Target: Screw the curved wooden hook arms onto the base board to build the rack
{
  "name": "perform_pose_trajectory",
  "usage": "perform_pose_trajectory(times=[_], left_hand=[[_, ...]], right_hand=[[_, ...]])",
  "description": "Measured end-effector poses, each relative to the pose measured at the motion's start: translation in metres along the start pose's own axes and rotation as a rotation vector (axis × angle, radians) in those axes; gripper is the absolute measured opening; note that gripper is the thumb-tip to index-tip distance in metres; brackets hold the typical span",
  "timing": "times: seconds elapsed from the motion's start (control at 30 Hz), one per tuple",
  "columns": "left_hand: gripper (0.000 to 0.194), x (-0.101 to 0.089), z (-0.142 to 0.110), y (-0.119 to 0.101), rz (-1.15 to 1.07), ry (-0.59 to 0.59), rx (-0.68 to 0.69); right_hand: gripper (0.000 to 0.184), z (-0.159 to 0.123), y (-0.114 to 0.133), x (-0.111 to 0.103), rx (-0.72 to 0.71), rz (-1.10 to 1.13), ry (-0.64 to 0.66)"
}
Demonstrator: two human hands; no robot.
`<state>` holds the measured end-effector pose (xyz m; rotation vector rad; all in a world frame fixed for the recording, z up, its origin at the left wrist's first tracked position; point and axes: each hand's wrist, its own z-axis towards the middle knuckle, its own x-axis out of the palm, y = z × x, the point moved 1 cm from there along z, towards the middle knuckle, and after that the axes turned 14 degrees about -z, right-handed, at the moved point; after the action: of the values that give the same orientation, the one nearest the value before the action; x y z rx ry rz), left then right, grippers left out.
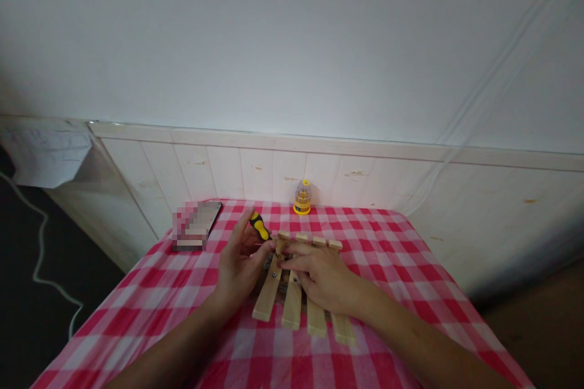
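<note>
The bars (291, 313) lie side by side in the middle of the table (401, 292), their length running from the near side toward the far edge. The left hand (239, 264) is at their left, the right hand (326, 273) across the right-hand ones. The screwdriver (260, 228) lies in the left hand, its lower end among the fingers over the leftmost bar. Behind the bars, the case (302, 199) stands near the middle of the far edge, just before the wall (292, 42). The device (203, 228) lies at the far left corner. Left of the table are the cord (43, 249) and, farther back, the paper (50, 155).
</note>
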<state>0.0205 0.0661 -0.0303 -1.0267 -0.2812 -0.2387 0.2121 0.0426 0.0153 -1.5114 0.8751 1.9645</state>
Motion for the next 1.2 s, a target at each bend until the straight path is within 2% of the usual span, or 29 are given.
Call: perform_pose_trajectory(times=[0.3,0.53,0.63,0.8,0.97,1.2], left_hand=[[0.061,-0.0042,-0.0018,0.0059,0.088,0.034,0.042],[0.058,-0.0018,-0.0017,0.0078,0.188,0.084,0.271],[0.063,-0.0038,-0.0011,0.0089,0.208,0.088,0.308],[0.06,-0.0054,-0.0025,0.0091,0.238,0.079,0.294],[0.056,-0.0058,-0.0047,0.0091,0.274,0.11,0.293],[0.053,-0.0078,-0.0064,0.0038,0.186,0.203,0.112]], right_hand=[[0.047,0.001,0.0026,-0.0045,0.0,-0.011,0.027],[0.046,0.001,0.003,-0.0053,-0.021,0.004,0.035],[0.047,0.001,0.0015,-0.0034,-0.032,0.001,0.019],[0.05,0.0013,-0.0004,0.0007,-0.033,0.002,-0.007],[0.043,0.001,0.0011,-0.0006,-0.023,-0.009,0.006],[0.041,0.0014,-0.0002,0.001,-0.038,0.016,-0.022]])
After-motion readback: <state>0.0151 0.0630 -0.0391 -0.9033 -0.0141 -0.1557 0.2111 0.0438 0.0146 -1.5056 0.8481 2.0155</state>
